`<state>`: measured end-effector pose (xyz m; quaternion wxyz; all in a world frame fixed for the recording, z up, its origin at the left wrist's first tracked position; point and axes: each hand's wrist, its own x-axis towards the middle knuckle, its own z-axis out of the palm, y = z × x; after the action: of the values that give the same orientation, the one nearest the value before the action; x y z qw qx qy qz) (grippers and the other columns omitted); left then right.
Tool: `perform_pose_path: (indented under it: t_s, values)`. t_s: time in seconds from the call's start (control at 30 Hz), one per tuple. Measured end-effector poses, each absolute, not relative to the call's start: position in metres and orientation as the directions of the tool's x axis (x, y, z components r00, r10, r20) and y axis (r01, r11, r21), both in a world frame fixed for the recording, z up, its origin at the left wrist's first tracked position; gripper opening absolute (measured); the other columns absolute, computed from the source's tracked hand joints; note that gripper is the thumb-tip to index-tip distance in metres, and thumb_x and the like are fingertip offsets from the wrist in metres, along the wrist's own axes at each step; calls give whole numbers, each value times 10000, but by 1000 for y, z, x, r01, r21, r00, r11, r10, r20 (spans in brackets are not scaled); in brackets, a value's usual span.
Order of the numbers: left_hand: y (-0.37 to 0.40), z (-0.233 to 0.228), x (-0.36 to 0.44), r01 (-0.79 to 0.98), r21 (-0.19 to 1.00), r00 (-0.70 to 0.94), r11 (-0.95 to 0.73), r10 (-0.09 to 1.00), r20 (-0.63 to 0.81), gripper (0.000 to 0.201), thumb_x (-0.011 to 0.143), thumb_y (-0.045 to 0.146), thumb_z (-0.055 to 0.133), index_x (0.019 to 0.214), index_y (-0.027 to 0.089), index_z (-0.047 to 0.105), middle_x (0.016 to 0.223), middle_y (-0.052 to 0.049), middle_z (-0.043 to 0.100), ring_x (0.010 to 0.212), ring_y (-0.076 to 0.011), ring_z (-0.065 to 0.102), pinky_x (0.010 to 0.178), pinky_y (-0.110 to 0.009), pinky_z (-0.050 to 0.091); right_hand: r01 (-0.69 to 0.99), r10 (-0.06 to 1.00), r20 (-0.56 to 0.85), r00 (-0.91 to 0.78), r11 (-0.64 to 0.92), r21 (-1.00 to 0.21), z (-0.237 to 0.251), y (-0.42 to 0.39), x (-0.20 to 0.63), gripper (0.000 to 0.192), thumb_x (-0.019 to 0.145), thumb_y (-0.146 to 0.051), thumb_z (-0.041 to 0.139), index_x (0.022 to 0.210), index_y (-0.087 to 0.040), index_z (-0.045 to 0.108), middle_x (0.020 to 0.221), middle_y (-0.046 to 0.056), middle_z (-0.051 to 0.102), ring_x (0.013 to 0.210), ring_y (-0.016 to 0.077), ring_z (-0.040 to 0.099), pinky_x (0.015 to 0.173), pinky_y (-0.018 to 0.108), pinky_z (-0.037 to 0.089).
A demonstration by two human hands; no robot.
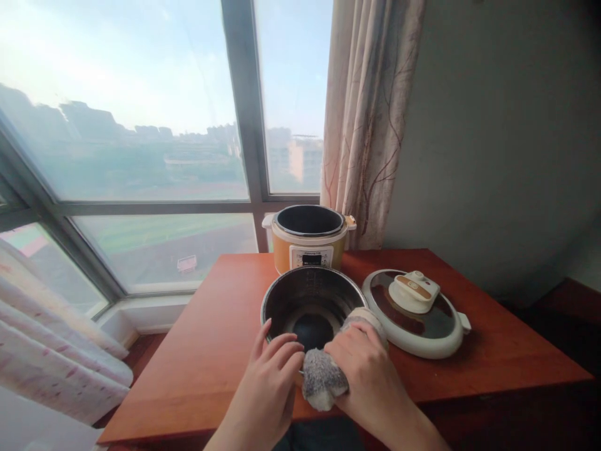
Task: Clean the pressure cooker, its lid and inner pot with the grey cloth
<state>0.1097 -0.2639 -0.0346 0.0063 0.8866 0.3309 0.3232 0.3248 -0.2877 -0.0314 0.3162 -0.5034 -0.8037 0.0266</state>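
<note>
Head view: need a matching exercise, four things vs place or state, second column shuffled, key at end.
1. Cloth
2. Inner pot
3. Cooker body
4. Lid

A. Farthest back on the table
B. Bunched in the right hand
C. Lying at the far right of the four
D. Mouth up, left hand at its rim

Pairs: 1-B, 2-D, 3-A, 4-C
</note>
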Motion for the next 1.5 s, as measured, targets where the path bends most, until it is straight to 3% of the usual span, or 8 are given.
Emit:
perform_pose_path:
  t_s: [0.13, 0.37, 0.67, 0.8, 0.97, 1.03, 1.17, 1.5]
  values:
    - [-264, -35, 115, 557, 274, 544, -784, 594, 593, 239, 822, 43, 470, 879, 229, 608, 864, 14, 711, 946, -173, 688, 1252, -495, 221, 807, 827, 479, -294, 483, -339, -33, -290, 319, 160, 763, -201, 724, 890, -247, 637, 847, -9, 640, 881, 215, 542, 1006, 419, 329]
    - [-248, -35, 99, 512, 227, 564, -829, 523, 639, 250, 868, 29, 423, 813, 231, 560, 801, 27, 697, 928, -149, 690, 1265, -474, 207, 779, 822, 424, -381, 532, -331, -28, -289, 329, 113, 781, -224, 700, 871, -238, 633, 854, 18, 645, 882, 233, 541, 876, 400, 372]
    - [-202, -46, 54, 459, 119, 627, -880, 416, 659, 255, 911, 46, 415, 822, 223, 576, 1078, -34, 749, 1277, -183, 579, 1227, -477, 299, 663, 808, 380, -449, 587, -465, -10, -284, 357, 219, 751, -163, 719, 949, -242, 671, 961, 10, 683, 968, 221, 563, 956, 390, 388]
    - [-199, -52, 55, 488, 125, 594, -864, 434, 677, 253, 911, 48, 409, 819, 219, 571, 1088, -53, 742, 1283, -188, 574, 1190, -466, 364, 668, 796, 423, -434, 599, -442, -16, -283, 356, 227, 738, -126, 693, 938, -231, 664, 937, 16, 677, 949, 223, 558, 965, 404, 388]
    - [-222, -50, 62, 594, 127, 553, -795, 518, 653, 253, 821, 30, 446, 907, 218, 593, 1180, -71, 703, 1352, -237, 503, 1192, -518, 334, 690, 792, 450, -412, 594, -414, -24, -284, 351, 176, 755, -154, 686, 907, -228, 634, 920, 17, 658, 939, 227, 550, 1001, 433, 371]
    - [-236, -44, 70, 610, 143, 550, -780, 546, 631, 283, 775, 38, 473, 938, 227, 606, 1142, -59, 705, 1308, -255, 526, 1212, -558, 267, 694, 795, 451, -406, 589, -414, -25, -285, 350, 195, 746, -156, 682, 920, -231, 634, 921, 18, 652, 937, 231, 548, 1018, 448, 362]
    - [-265, -35, 96, 582, 234, 558, -779, 591, 582, 276, 735, 65, 500, 910, 247, 611, 892, -14, 688, 977, -224, 630, 1234, -560, 179, 705, 803, 447, -394, 576, -414, -24, -289, 346, 265, 719, -128, 650, 959, -239, 637, 927, 19, 648, 945, 240, 549, 1049, 471, 340]
    - [-274, -37, 124, 624, 231, 486, -747, 602, 633, 180, 785, 87, 478, 762, 245, 562, 805, 9, 677, 853, -200, 627, 1102, -473, 342, 722, 810, 460, -365, 558, -410, -29, -295, 340, 195, 767, -237, 704, 950, -249, 639, 910, 22, 656, 926, 242, 559, 1029, 461, 346]
